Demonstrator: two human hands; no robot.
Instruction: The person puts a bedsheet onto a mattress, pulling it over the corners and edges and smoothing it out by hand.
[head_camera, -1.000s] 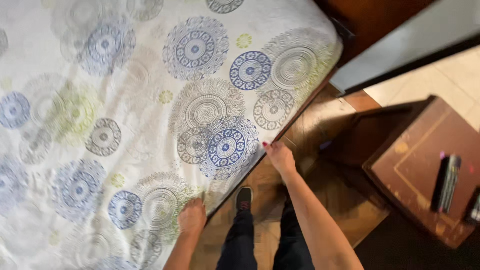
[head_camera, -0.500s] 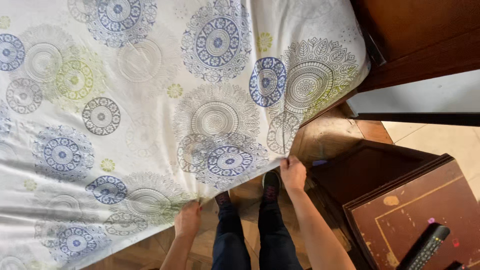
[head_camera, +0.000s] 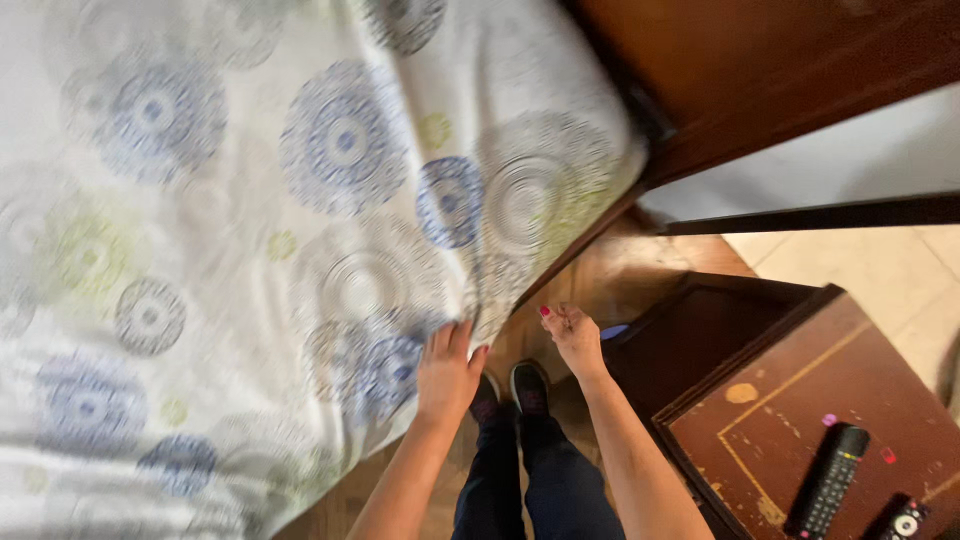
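Left hand (head_camera: 447, 372) now rightward on bedsheet (head_camera: 250, 230)

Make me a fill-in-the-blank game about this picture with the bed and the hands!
1. The left hand lies flat on the patterned ____ that covers the bed.
2. The right hand touches nothing and has ____ painted nails.
3. Two black remote controls lie on the brown wooden ____ at the lower right.
4. The circles printed on the bed cover are mostly ____, grey and green.

Missing words: sheet; red; table; blue
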